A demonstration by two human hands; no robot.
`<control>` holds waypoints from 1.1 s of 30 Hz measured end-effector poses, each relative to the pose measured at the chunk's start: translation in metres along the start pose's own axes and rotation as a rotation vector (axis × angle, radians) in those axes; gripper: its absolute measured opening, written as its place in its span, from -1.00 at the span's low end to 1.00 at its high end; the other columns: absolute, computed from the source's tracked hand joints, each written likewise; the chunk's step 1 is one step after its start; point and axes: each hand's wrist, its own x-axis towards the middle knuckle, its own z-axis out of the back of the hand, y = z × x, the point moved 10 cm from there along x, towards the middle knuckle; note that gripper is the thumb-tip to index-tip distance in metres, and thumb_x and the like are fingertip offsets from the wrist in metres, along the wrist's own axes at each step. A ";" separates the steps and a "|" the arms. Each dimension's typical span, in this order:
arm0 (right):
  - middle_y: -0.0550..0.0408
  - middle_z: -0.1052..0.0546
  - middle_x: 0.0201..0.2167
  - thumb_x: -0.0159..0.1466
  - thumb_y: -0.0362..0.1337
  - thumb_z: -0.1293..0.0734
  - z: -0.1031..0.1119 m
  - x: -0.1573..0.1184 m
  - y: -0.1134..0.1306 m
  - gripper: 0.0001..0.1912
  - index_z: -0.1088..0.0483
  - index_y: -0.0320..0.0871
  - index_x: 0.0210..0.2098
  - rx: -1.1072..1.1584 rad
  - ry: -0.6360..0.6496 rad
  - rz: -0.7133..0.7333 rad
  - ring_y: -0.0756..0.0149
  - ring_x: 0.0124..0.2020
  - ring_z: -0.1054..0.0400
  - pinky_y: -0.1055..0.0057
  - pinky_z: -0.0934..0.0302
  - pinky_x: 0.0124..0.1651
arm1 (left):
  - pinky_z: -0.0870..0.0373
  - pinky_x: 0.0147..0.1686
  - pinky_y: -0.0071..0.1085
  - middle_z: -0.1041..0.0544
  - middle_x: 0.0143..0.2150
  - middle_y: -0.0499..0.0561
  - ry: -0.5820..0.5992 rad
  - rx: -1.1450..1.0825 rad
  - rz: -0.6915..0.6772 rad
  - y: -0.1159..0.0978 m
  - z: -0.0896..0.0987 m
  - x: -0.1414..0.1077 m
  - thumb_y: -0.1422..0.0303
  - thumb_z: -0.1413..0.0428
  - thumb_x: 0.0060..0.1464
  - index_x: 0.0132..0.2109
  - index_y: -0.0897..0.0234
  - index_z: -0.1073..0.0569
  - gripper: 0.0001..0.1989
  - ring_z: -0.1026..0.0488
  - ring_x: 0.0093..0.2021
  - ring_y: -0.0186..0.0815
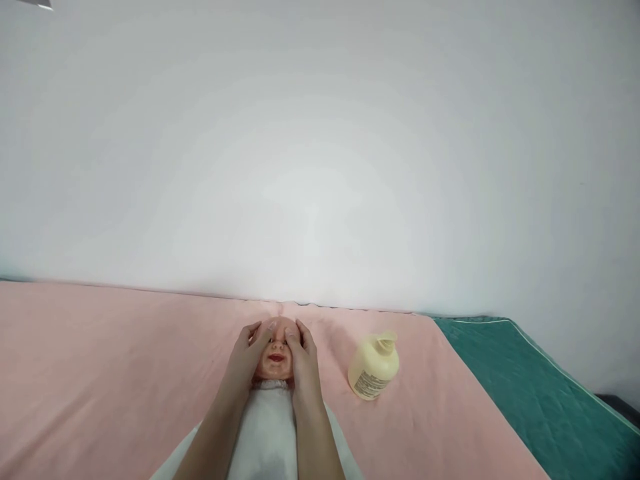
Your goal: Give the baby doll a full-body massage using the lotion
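A baby doll [276, 371] in white clothing lies on its back, its head pointing toward the wall. Cupped around one side of the head, my left hand [250, 352] has its thumb laid over the brow near the eye. My right hand [303, 353] wraps the other side, with its thumb on the brow in the same way. Both hands are closed about the head; the fingertips behind it are partly hidden. To the right of my right hand, apart from it, stands a pale yellow pump bottle [374, 365] with a printed label.
A pink sheet [125, 373] spreads under the doll and bottle. Green quilted fabric [545, 393] shows at the right. Behind runs a plain white wall [320, 147]. Something dark [620, 405] sits at the far right edge.
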 end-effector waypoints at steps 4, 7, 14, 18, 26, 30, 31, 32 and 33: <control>0.01 -0.46 0.05 0.04 -0.11 -0.41 0.004 0.000 -0.001 -0.46 -0.40 -0.09 0.01 -0.016 -0.031 0.024 0.08 0.06 -0.34 0.29 -0.33 -0.01 | -0.50 -0.27 -0.31 -0.44 0.04 0.24 0.002 0.032 0.061 -0.002 -0.001 -0.008 0.20 -0.25 -0.04 0.04 0.32 -0.33 -0.48 -0.52 -0.14 -0.11; 0.01 -0.45 0.05 0.04 -0.13 -0.39 0.005 0.000 0.001 -0.49 -0.41 -0.10 -0.01 -0.016 -0.046 0.023 0.09 0.07 -0.33 0.29 -0.30 0.03 | -0.49 -0.26 -0.33 -0.45 0.03 0.23 -0.010 0.051 0.053 -0.003 0.000 -0.007 0.22 -0.24 -0.03 0.02 0.32 -0.34 -0.51 -0.51 -0.11 -0.11; 0.03 -0.49 0.02 -0.01 -0.14 -0.39 0.006 0.002 0.001 -0.53 -0.48 -0.10 -0.09 0.075 -0.068 -0.018 0.08 0.07 -0.34 0.22 -0.25 0.11 | -0.44 -0.15 -0.32 -0.48 -0.03 0.15 -0.006 -0.019 0.011 0.005 0.002 0.002 0.17 -0.16 0.03 -0.01 0.28 -0.38 -0.59 -0.47 -0.04 -0.14; 0.04 -0.46 0.06 -0.03 -0.18 -0.39 0.010 0.008 -0.010 -0.49 -0.49 -0.11 -0.05 0.145 -0.050 -0.040 0.07 0.10 -0.32 0.19 -0.23 0.14 | -0.45 -0.17 -0.29 -0.51 -0.09 0.13 0.034 -0.113 0.033 0.011 -0.002 0.005 0.18 -0.10 0.07 0.00 0.27 -0.38 -0.62 -0.49 -0.10 -0.16; 0.02 -0.46 0.06 0.08 -0.07 -0.38 0.007 0.005 -0.005 -0.51 -0.45 -0.09 -0.02 0.069 -0.023 0.006 0.09 0.10 -0.32 0.22 -0.25 0.11 | -0.47 -0.19 -0.28 -0.52 -0.11 0.16 -0.001 -0.071 -0.006 -0.001 0.000 -0.006 0.11 -0.11 0.06 -0.10 0.30 -0.41 -0.63 -0.51 -0.12 -0.11; 0.01 -0.48 0.01 0.02 -0.06 -0.44 0.006 0.002 0.001 -0.43 -0.41 -0.09 0.01 -0.029 -0.031 0.038 0.06 0.07 -0.33 0.25 -0.29 0.05 | -0.49 -0.21 -0.24 -0.49 -0.03 0.21 0.012 -0.002 0.055 0.000 -0.001 -0.008 0.13 -0.24 -0.06 0.02 0.30 -0.35 -0.46 -0.52 -0.12 -0.06; 0.01 -0.48 0.00 0.01 -0.08 -0.46 0.007 0.002 0.001 -0.43 -0.41 -0.09 0.00 -0.047 -0.034 0.053 0.06 0.07 -0.33 0.26 -0.29 0.04 | -0.49 -0.23 -0.23 -0.48 -0.03 0.22 0.016 0.003 0.067 0.001 -0.002 -0.007 0.17 -0.27 -0.10 0.04 0.30 -0.33 -0.42 -0.52 -0.13 -0.06; 0.01 -0.49 -0.01 0.00 -0.10 -0.46 0.008 0.002 0.002 -0.44 -0.41 -0.08 -0.01 -0.057 -0.034 0.068 0.07 0.06 -0.33 0.27 -0.30 0.03 | -0.50 -0.23 -0.22 -0.48 -0.04 0.23 0.020 0.007 0.072 0.002 -0.002 -0.006 0.19 -0.29 -0.12 0.05 0.31 -0.32 -0.40 -0.53 -0.14 -0.05; 0.02 -0.49 -0.02 0.00 -0.12 -0.46 0.008 0.002 0.002 -0.45 -0.42 -0.08 -0.01 -0.061 -0.031 0.083 0.07 0.06 -0.33 0.28 -0.30 0.02 | -0.50 -0.24 -0.22 -0.48 -0.04 0.24 0.017 0.012 0.074 0.002 -0.002 -0.005 0.21 -0.30 -0.14 0.05 0.32 -0.31 -0.39 -0.53 -0.15 -0.05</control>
